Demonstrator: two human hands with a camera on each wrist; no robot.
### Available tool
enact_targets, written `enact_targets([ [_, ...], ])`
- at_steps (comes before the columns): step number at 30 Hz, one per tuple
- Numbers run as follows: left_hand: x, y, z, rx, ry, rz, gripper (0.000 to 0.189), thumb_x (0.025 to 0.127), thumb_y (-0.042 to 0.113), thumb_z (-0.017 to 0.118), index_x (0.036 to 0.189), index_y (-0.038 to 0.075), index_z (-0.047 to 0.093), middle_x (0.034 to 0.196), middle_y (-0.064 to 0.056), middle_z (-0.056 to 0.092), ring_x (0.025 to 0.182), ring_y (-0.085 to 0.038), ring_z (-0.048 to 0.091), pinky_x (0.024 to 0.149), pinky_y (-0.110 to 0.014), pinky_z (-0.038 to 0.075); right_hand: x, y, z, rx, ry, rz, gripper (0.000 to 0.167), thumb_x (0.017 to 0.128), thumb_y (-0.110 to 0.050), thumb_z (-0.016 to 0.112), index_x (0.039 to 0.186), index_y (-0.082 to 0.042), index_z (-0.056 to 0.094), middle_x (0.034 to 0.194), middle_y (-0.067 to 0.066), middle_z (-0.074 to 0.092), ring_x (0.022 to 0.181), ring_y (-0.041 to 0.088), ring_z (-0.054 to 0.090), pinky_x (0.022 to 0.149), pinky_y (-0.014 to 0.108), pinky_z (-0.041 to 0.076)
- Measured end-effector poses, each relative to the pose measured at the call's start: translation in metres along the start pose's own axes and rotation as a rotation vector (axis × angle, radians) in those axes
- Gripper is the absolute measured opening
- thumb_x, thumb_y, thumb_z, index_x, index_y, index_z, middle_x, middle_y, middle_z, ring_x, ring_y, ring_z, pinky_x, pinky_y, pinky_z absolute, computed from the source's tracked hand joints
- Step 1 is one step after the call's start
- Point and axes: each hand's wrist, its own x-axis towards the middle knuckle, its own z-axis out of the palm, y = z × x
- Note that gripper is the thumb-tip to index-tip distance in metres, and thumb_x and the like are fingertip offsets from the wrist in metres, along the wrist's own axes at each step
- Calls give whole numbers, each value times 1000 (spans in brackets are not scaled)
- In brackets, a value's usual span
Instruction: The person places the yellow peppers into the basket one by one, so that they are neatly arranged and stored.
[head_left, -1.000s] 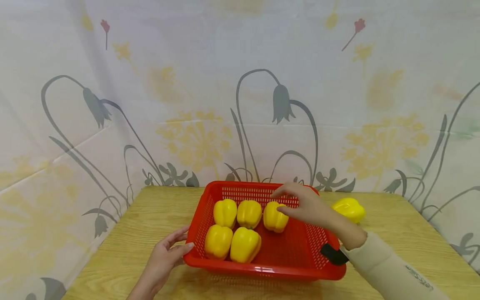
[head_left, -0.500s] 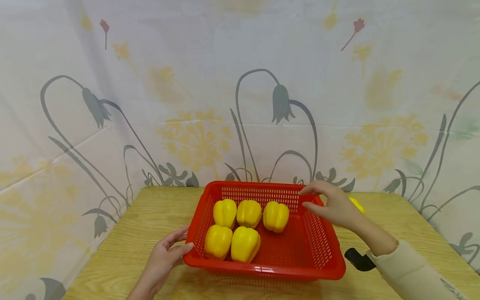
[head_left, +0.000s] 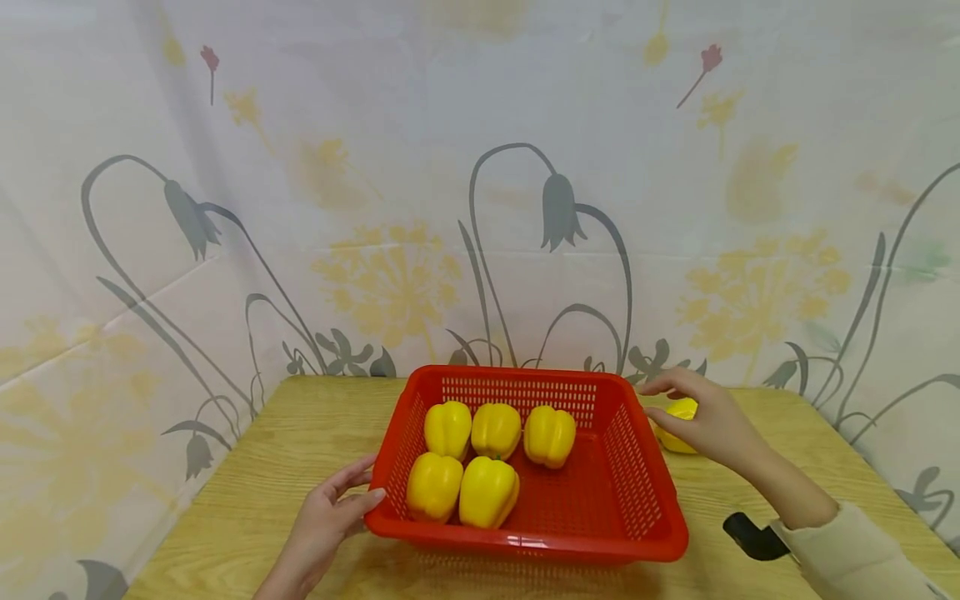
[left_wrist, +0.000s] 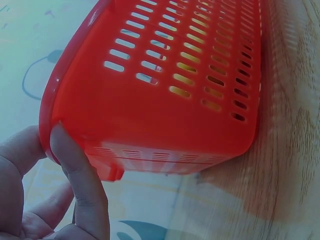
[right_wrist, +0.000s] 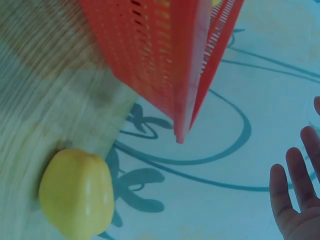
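Note:
A red plastic basket (head_left: pixel 525 546) stands on the wooden table with several yellow bell peppers inside. They fill its left part and reach the middle of the back, among them a front pepper (head_left: pixel 487 493). At the basket's left front, my left hand (head_left: pixel 330 510) pinches the rim, thumb over it and fingers behind; the left wrist view shows finger and thumb (left_wrist: pixel 80 170) at the rim. My right hand (head_left: pixel 708 421) is in the air just right of the basket, fingers apart and holding nothing. Beyond it, partly hidden in the head view, another yellow bell pepper (right_wrist: pixel 77 195) lies on the table.
The wooden table (head_left: pixel 300 417) extends on both sides of the basket. A flower-printed cloth (head_left: pixel 405 167) hangs behind and along the sides. A black wrist strap piece (head_left: pixel 753 537) shows by the right sleeve (head_left: pixel 847 550).
My right hand has moved right, from above the peppers in the basket, past the right rim, to near the pepper on the table. The left hand stays on the rim.

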Motion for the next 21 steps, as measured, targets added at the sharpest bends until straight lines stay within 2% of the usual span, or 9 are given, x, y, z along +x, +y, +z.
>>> enact_targets([
  [9,1,-2,-1,-1,-11,8,56,86,10,67,136,-1,44,115,-15,51,84,-22,62,70,-35,55,-17,12,0,-27,25,43,35,67,5,78,93,-14,66,92,-4,62,90,8,52,75,19,41],
  [18,0,0,-1,-4,-14,7,57,86,10,67,136,-2,44,113,-14,52,83,-22,62,70,-35,55,-33,25,4,-46,26,100,33,66,4,79,90,-15,66,90,-2,60,92,14,49,78,30,38],
  [21,0,0,-1,-7,-15,8,57,86,10,67,136,-2,44,113,-14,52,84,-22,62,70,-35,55,-37,29,6,-43,25,125,33,66,5,79,90,-13,66,91,0,60,94,19,47,80,37,38],
])
